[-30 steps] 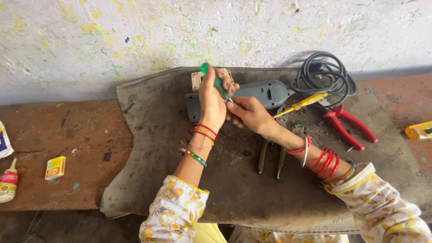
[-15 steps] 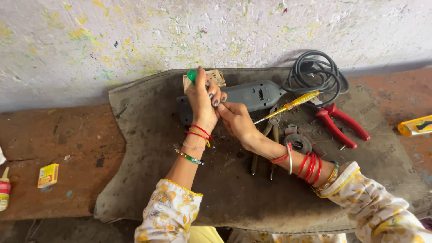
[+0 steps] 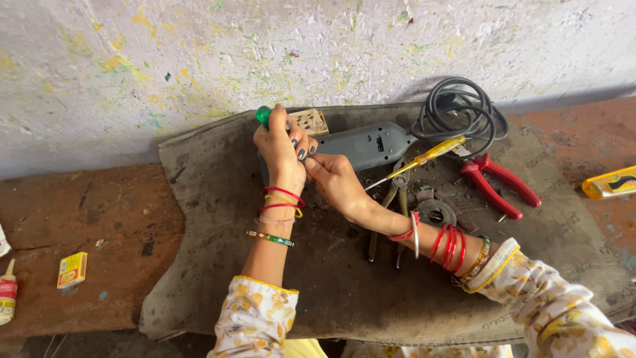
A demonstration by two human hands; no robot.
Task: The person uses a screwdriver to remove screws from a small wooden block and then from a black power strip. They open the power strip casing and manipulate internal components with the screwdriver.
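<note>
My left hand (image 3: 281,146) is closed around a green-handled screwdriver (image 3: 264,115), held upright over the left end of a grey power strip (image 3: 361,146). My right hand (image 3: 334,180) rests just to the right of it, fingertips pinched against the left hand at the strip's end; what they pinch is hidden. A small tan perforated block (image 3: 311,122) lies just behind the left hand. The strip's black cable (image 3: 464,109) is coiled at the back right. All of it lies on a dark grey mat (image 3: 218,265).
A yellow-handled screwdriver (image 3: 424,156), red-handled pliers (image 3: 497,185), dark pliers (image 3: 391,205) and a metal ring (image 3: 434,213) lie right of my hands. A yellow tool (image 3: 609,183) sits at far right. A small yellow box (image 3: 71,269) and glue bottle (image 3: 6,299) lie at left.
Both hands stay together at the power strip's left end, the left one still on the green screwdriver. The view has shifted slightly; the tools have not moved.
</note>
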